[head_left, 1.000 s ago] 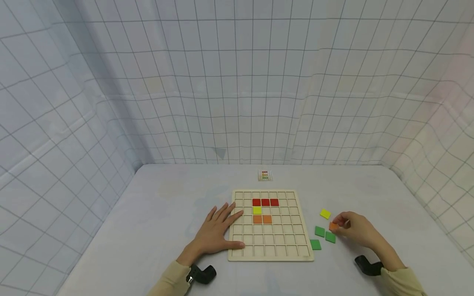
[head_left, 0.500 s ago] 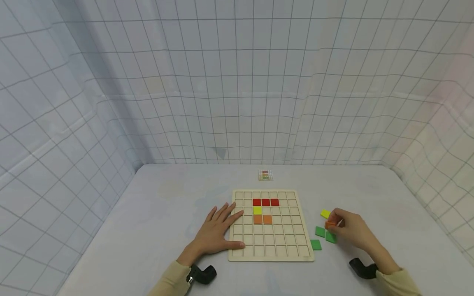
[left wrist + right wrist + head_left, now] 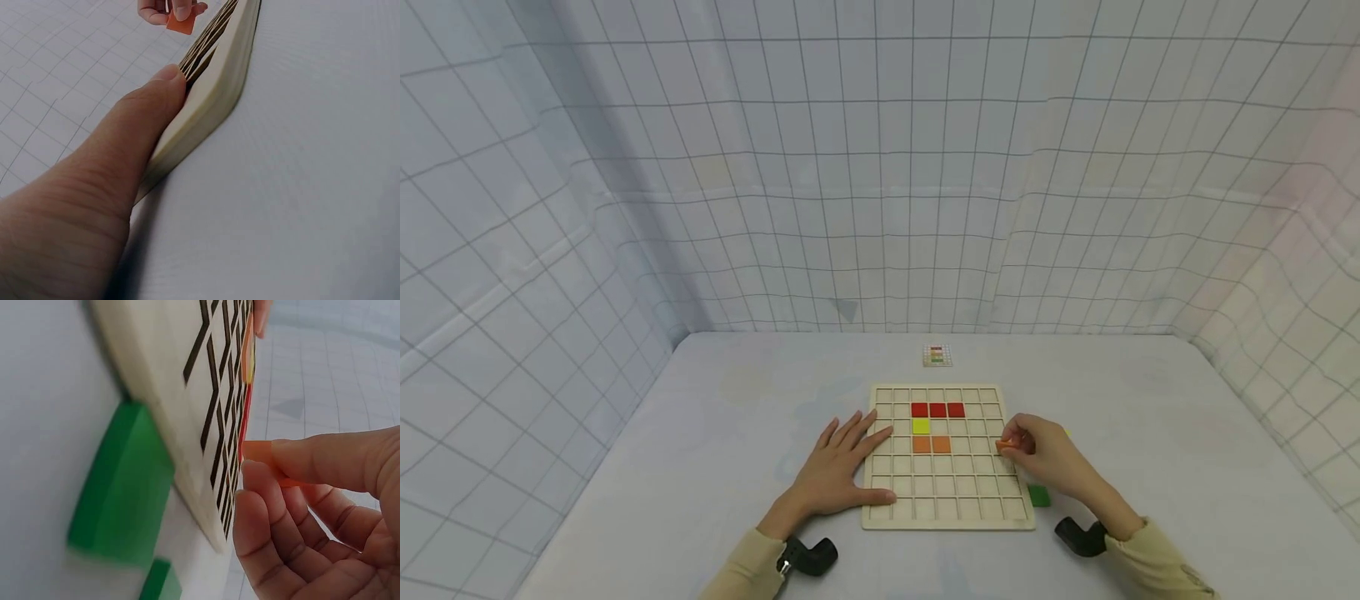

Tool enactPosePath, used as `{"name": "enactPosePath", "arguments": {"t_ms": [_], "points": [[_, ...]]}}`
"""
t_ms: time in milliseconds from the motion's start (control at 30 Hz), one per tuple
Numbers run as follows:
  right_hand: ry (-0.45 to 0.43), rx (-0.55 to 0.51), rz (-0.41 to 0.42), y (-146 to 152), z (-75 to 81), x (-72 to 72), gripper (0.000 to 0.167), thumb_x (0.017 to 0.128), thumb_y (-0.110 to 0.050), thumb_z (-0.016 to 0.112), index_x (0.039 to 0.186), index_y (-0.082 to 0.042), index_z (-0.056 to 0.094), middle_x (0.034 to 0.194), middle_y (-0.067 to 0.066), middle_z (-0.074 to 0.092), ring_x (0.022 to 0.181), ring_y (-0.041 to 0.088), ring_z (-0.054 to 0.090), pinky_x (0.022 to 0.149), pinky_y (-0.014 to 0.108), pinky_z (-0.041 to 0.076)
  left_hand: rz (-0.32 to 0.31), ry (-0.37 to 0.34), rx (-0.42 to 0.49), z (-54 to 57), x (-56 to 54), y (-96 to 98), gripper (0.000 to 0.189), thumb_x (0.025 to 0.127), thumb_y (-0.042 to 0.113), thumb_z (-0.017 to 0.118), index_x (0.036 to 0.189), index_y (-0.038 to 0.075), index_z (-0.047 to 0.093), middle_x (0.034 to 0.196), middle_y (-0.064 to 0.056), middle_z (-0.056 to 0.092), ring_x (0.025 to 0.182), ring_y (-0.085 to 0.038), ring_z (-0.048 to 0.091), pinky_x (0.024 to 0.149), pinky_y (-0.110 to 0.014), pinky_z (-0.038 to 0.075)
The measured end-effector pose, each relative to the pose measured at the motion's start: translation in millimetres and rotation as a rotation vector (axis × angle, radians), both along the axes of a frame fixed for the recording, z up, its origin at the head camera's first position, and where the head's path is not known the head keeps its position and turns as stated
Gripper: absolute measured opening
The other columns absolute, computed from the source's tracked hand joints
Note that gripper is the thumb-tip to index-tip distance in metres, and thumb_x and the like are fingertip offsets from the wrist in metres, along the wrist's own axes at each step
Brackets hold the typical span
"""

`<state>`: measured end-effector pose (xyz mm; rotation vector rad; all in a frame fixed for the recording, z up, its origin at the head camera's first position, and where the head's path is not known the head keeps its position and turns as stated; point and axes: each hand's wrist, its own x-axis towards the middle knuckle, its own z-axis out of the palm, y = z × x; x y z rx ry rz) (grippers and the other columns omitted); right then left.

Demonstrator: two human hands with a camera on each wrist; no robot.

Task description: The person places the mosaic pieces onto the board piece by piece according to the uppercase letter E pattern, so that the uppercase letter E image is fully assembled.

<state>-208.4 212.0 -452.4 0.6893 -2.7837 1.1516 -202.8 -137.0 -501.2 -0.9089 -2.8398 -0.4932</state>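
Note:
A square wooden grid board (image 3: 958, 486) lies on the table, with three red tiles (image 3: 937, 410) in a row, one yellow tile (image 3: 921, 427) and two orange tiles (image 3: 931, 445) set in its cells. My left hand (image 3: 833, 477) rests spread on the board's left edge, fingers straight, thumb near the front corner. Over the board's right edge, my right hand (image 3: 1045, 452) pinches another orange tile (image 3: 1005, 446) between thumb and fingers. That orange tile (image 3: 257, 450) also shows in the right wrist view, raised off the grid.
A green tile (image 3: 1040, 496) lies against the board's right side; a second green tile (image 3: 161, 581) shows beside it in the right wrist view. A sliver of yellow tile (image 3: 1067, 432) peeks out behind my right hand. A small pattern card (image 3: 937, 356) lies beyond the board.
My right hand has lifted the orange tile from beside the green tiles and carried it left to the board's right edge. The left hand has stayed in place.

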Motion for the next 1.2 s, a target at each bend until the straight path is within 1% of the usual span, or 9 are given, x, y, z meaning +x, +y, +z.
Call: {"name": "enactPosePath", "arguments": {"t_ms": [167,233,467,567,733,833,1033,1200], "points": [[-0.024,0.001,0.054,-16,-2.2,-5.8,0.014,0.083,-0.006,0.074,0.085,-0.010,0.060,0.073,-0.007,0.053,0.063,0.007,0.048,0.054,0.022,0.043,0.003,-0.012,-0.012,2.3,1.0,-0.3,0.095,0.076,0.079,0.050,0.152,0.026,0.027,0.157,-0.004,0.015,0.143,-0.025,0.010,0.112,-0.049,0.003],[-0.020,0.002,0.071,-21,-2.9,-8.0,0.013,0.083,-0.008,0.074,0.085,-0.010,0.061,0.072,-0.007,0.053,0.063,0.008,0.048,0.055,0.022,0.043,0.002,-0.014,-0.011,2.8,1.4,-0.3,0.095,0.076,0.079,0.050,0.152,0.026,0.028,0.157,-0.005,0.015,0.143,-0.025,0.010,0.112,-0.050,0.003],[-0.008,0.007,0.090,-33,-1.6,-13.3,0.012,0.084,-0.003,0.072,0.086,-0.010,0.062,0.073,-0.007,0.054,0.065,0.009,0.048,0.057,0.023,0.044,0.003,-0.014,-0.001,2.5,1.4,-0.8,0.095,0.076,0.079,0.050,0.151,0.025,0.028,0.157,-0.005,0.016,0.143,-0.025,0.011,0.112,-0.050,0.003],[0.022,0.023,0.101,-37,-2.5,-14.9,0.012,0.083,-0.003,0.072,0.085,-0.010,0.062,0.074,-0.008,0.055,0.066,0.009,0.048,0.058,0.023,0.044,0.001,-0.010,-0.005,2.2,1.0,-1.0,0.095,0.076,0.079,0.050,0.152,0.025,0.028,0.157,-0.005,0.015,0.143,-0.025,0.011,0.112,-0.050,0.003],[0.050,0.072,0.093,-42,-4.0,-17.0,0.012,0.083,-0.007,0.073,0.084,-0.013,0.063,0.074,-0.011,0.055,0.066,0.008,0.048,0.058,0.024,0.043,-0.001,-0.010,-0.011,1.9,0.6,-0.7,0.095,0.076,0.079,0.050,0.152,0.026,0.027,0.157,-0.004,0.015,0.143,-0.025,0.010,0.112,-0.050,0.004],[0.035,0.098,0.071,-45,-4.0,-17.7,0.012,0.083,-0.007,0.073,0.083,-0.014,0.063,0.074,-0.012,0.055,0.066,0.008,0.049,0.058,0.024,0.043,-0.003,-0.011,-0.009,2.1,0.9,-0.5,0.095,0.076,0.079,0.050,0.152,0.025,0.028,0.157,-0.004,0.015,0.143,-0.025,0.011,0.112,-0.050,0.004],[0.016,0.118,0.039,-50,-3.3,-18.6,0.012,0.083,-0.005,0.073,0.083,-0.013,0.064,0.075,-0.010,0.058,0.066,0.009,0.049,0.059,0.025,0.043,0.002,-0.004,-0.010,2.3,1.1,-0.6,0.095,0.076,0.079,0.050,0.151,0.026,0.028,0.157,-0.004,0.016,0.143,-0.025,0.011,0.112,-0.050,0.005],[0.007,0.138,0.013,-54,-1.4,-18.6,0.012,0.081,-0.005,0.074,0.082,-0.013,0.065,0.076,-0.009,0.058,0.064,0.009,0.048,0.056,0.025,0.042,0.005,-0.006,-0.010,1.8,1.2,-0.4,0.096,0.076,0.080,0.049,0.151,0.025,0.028,0.157,-0.005,0.016,0.143,-0.025,0.011,0.112,-0.049,0.003]]}}
